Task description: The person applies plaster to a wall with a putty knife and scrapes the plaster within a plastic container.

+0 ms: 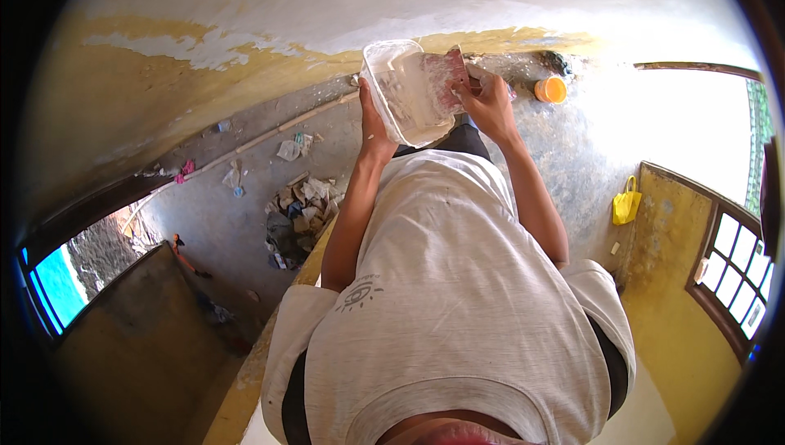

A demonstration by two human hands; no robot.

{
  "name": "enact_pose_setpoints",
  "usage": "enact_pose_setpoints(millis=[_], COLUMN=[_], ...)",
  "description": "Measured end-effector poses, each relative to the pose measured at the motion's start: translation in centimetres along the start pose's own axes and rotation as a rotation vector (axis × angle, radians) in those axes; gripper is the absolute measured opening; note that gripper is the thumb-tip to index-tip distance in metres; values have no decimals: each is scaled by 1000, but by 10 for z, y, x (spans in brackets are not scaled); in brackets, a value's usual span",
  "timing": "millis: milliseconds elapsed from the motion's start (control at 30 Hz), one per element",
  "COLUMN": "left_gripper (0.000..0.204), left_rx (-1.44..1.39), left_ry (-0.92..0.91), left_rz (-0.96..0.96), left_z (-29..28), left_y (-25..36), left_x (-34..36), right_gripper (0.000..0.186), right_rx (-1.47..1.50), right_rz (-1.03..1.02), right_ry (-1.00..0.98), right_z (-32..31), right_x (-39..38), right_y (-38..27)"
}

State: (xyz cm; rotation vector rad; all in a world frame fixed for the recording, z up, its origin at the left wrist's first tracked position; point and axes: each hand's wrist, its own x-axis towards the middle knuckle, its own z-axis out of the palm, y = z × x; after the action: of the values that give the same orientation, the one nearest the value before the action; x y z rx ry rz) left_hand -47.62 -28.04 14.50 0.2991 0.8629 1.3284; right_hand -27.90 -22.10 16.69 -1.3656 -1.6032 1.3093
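In front of my torso, my left hand (376, 129) grips the left side of a white plastic tub (368, 59), its thumb against the rim. Pale, wet-looking filler (414, 85) coats the inside of the tub. My right hand (491, 111) is closed around a wide putty scraper (446, 78), whose reddish blade is smeared with the same pale paste. The blade lies over the tub's right side. Most of the scraper's handle is hidden by my fingers.
Patchy white and yellow wall (204, 48) rises just beyond the tub. Below, the concrete floor holds an orange bucket (551, 90), a long pole (270, 131), a rubble heap (301, 214) and plastic scraps (290, 149). A yellow bag (627, 203) lies near the right-hand yellow wall (670, 236).
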Motion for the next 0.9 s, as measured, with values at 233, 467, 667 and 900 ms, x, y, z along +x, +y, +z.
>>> enact_pose_setpoints(millis=[233, 467, 667, 900], left_gripper=[75, 71, 68, 71], left_rx=[82, 22, -4, 23], left_ry=[-26, -24, 2, 24], left_rz=[-28, 18, -9, 13], left_z=[1, -3, -1, -10], left_y=[-7, -12, -14, -18], left_x=[1, -1, -2, -3], right_gripper=[11, 17, 19, 24], right_rx=[202, -130, -182, -221], right_rz=[-53, -110, -154, -55], right_ry=[134, 101, 193, 126], right_z=[-3, -3, 16, 20], right_x=[0, -7, -19, -26], right_y=[-10, -22, -30, -28])
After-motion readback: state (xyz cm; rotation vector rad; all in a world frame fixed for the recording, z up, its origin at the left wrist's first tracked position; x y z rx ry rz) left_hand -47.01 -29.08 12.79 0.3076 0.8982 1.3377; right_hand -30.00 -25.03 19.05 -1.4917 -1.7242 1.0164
